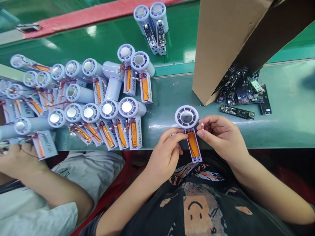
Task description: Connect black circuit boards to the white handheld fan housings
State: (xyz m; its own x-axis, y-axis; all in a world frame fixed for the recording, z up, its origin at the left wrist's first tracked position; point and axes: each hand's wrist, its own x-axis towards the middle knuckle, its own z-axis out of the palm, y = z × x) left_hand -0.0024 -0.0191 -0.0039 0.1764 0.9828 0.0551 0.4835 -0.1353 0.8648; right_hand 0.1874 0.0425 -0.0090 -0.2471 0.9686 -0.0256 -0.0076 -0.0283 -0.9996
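Note:
In front of my body is a light purple handheld fan [186,117], its round head toward the bench and its opened handle toward me. An orange battery [193,146] lies in that handle, with thin red and black wires at its upper end. My left hand [169,149] grips the fan from the left, fingertips on the wires by the battery's top. On the right, my right hand [220,136] pinches wires between thumb and fingers; a small white connector [202,125] pokes out at its fingertips.
Several similar fans [128,107] crowd the bench's left side. Two fans with circuit boards [155,29] stand at the back. A cardboard box [219,42] rises at right, beside piled black circuit boards [242,87]. A co-worker's hand [22,160] is at far left.

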